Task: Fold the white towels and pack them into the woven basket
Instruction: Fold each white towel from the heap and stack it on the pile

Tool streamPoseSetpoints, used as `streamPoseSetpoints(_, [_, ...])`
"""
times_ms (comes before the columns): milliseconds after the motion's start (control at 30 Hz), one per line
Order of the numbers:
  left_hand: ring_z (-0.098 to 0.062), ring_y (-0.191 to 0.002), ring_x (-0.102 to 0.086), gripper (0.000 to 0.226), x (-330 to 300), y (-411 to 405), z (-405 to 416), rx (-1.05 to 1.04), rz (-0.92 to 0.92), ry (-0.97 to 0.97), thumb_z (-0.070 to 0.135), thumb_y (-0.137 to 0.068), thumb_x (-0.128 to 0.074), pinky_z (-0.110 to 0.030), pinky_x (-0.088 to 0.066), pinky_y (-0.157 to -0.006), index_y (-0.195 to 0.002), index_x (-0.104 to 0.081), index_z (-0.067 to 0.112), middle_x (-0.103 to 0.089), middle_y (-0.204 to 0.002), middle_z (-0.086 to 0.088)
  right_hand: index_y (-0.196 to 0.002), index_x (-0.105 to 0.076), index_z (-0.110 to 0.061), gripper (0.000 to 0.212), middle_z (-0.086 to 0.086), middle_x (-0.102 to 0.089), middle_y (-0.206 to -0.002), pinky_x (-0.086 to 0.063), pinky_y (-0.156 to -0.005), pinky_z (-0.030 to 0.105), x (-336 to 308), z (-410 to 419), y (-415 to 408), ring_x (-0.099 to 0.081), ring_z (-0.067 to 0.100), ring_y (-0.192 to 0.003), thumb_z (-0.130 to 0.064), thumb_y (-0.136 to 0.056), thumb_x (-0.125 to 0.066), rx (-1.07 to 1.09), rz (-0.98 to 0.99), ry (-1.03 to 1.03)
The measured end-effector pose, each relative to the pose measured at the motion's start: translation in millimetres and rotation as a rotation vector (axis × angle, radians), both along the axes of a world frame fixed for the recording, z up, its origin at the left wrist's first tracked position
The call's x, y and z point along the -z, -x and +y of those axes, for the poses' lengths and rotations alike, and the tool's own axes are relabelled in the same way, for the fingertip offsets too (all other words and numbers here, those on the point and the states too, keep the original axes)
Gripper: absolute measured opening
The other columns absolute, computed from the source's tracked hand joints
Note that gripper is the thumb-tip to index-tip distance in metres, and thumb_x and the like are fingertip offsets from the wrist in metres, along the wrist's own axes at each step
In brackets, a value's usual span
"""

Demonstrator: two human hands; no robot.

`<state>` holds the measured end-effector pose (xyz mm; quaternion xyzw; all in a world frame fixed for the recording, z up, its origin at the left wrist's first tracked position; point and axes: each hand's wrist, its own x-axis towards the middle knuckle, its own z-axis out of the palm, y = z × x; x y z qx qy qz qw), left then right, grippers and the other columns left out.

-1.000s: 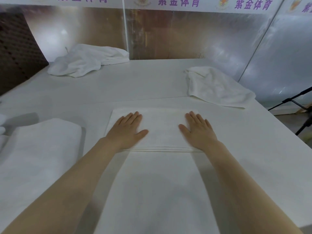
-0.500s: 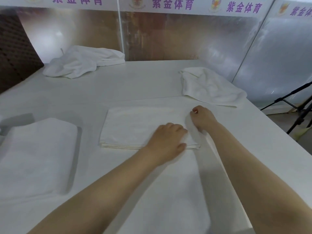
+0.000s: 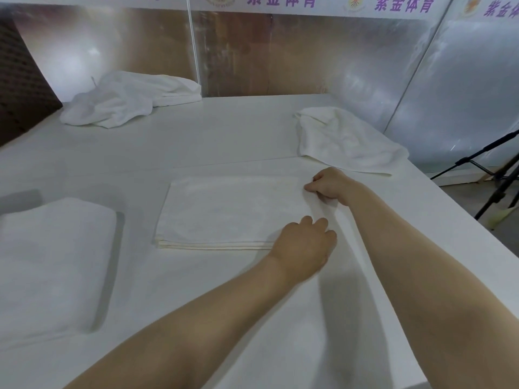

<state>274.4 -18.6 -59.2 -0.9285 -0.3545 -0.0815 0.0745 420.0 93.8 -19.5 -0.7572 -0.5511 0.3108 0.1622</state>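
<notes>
hands [image 3: 314,220] gripping folded towel [image 3: 224,211], table [image 3: 224,136]

Table: white top [image 3: 230,136], fills the middle and foreground, seam across at centre.
Back wall: shiny brown-and-silver panels [image 3: 280,54] at 12 o'clock, soft glare.
Banner: white strip with purple characters [image 3: 404,2] along the top.
Left: dark woven panel [image 3: 19,88] at 10 o'clock.
Right: black tripod legs [image 3: 494,175] at 3 o'clock.
</notes>
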Motion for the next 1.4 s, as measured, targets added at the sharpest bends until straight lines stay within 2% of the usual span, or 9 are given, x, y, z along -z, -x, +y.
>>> streamPoseSetpoints(200, [-0.019,-0.056,-0.049,0.021,-6.6,7.4,-0.2,-0.023,-0.237,0.119,0.022,-0.067,-0.078,-0.021,-0.009,-0.043,-0.083,-0.065,0.017,-0.053,-0.074,0.002,-0.075,-0.046,-0.016,0.023,0.003,-0.045,-0.074,-0.034,-0.059,0.030,5.6,-8.6,0.7,-0.042,0.018,-0.067,-0.024,-0.087,-0.063,0.031,0.070,-0.092])
streamPoseSetpoints(300, [-0.019,-0.069,-0.048,0.017,-11.1,15.3,0.3,-0.063,-0.491,0.290,0.013,-0.087,-0.053,-0.032,-0.035,-0.052,-0.103,-0.059,0.016,-0.049,-0.089,0.002,-0.100,-0.057,-0.012,0.020,-0.001,-0.056,-0.090,-0.041,-0.065,0.029,6.7,-10.2,-2.1,-0.052,0.019,-0.080,-0.028,-0.089,-0.061,0.070,0.155,-0.133])
streamPoseSetpoints(433, [-0.014,-0.065,-0.048,0.020,-16.4,32.5,-9.6,-0.115,-0.779,0.493,0.009,-0.089,-0.048,-0.021,-0.038,-0.062,-0.102,-0.057,0.020,-0.044,-0.088,0.007,-0.125,-0.052,0.009,0.050,0.007,-0.050,-0.090,-0.039,-0.067,0.034,-1.4,-10.1,1.7,-0.047,0.023,-0.077,-0.021,-0.087,-0.062,0.112,0.217,-0.161])
streamPoseSetpoints(633, [-0.005,-0.051,-0.045,0.027,-48.2,64.0,-14.4,-0.243,-1.256,0.742,0.000,-0.092,-0.041,-0.019,-0.040,-0.055,-0.091,-0.061,0.018,-0.044,-0.076,0.006,-0.112,-0.063,-0.018,0.027,0.002,-0.056,-0.086,-0.037,-0.053,0.026,-55.6,2.6,45.8,-0.047,0.015,-0.063,-0.019,-0.085,-0.060,0.082,0.301,-0.337])
streamPoseSetpoints(800, [-0.017,-0.059,-0.039,0.025,-63.1,101.1,-17.8,-0.310,-1.505,0.751,-0.002,-0.091,-0.039,-0.021,-0.035,-0.055,-0.090,-0.059,0.014,-0.040,-0.069,-0.008,-0.099,-0.070,-0.003,0.022,0.001,-0.051,-0.067,-0.032,-0.049,0.024,-96.4,20.2,103.4,-0.041,0.015,-0.055,-0.016,-0.086,-0.058,-0.098,0.255,-0.351])
streamPoseSetpoints(1000, [-0.001,-0.068,-0.048,0.010,-52.1,163.5,-14.2,-0.433,-1.400,0.614,0.016,-0.093,-0.054,-0.008,-0.038,-0.063,-0.088,-0.059,0.023,-0.052,-0.078,0.015,-0.093,-0.064,-0.006,0.020,0.006,-0.063,-0.072,-0.043,-0.057,0.027,-105.5,40.2,167.2,-0.051,0.020,-0.065,-0.026,-0.090,-0.061,-0.332,0.132,-0.195])
streamPoseSetpoints(1133, [-0.005,-0.067,-0.051,0.006,-24.2,206.1,-1.6,-0.648,-1.174,0.470,0.027,-0.089,-0.059,-0.023,-0.039,-0.065,-0.087,-0.055,0.031,-0.059,-0.088,0.014,-0.094,-0.068,-0.009,0.018,0.002,-0.075,-0.081,-0.047,-0.064,0.025,-99.4,48.7,197.2,-0.055,0.014,-0.065,-0.018,-0.088,-0.053,-0.443,0.149,0.005])
streamPoseSetpoints(1300, [-0.002,-0.068,-0.052,0.006,-10.6,226.0,-0.5,-0.757,-1.107,0.433,0.019,-0.092,-0.054,-0.011,-0.037,-0.058,-0.089,-0.055,0.024,-0.058,-0.083,0.009,-0.111,-0.068,-0.009,0.027,0.000,-0.062,-0.100,-0.042,-0.076,0.026,-77.0,62.6,227.3,-0.054,0.016,-0.090,-0.019,-0.088,-0.060,-0.645,-0.250,-0.204])
streamPoseSetpoints(1400, [-0.002,-0.064,-0.051,0.012,-9.4,230.1,-1.0,-0.762,-1.128,0.419,0.016,-0.093,-0.051,-0.011,-0.037,-0.056,-0.088,-0.053,0.026,-0.057,-0.081,0.007,-0.123,-0.061,-0.018,0.031,-0.003,-0.053,-0.113,-0.037,-0.087,0.026,-61.3,70.4,237.3,-0.050,0.016,-0.105,-0.028,-0.094,-0.057,-0.717,-0.267,-0.248])
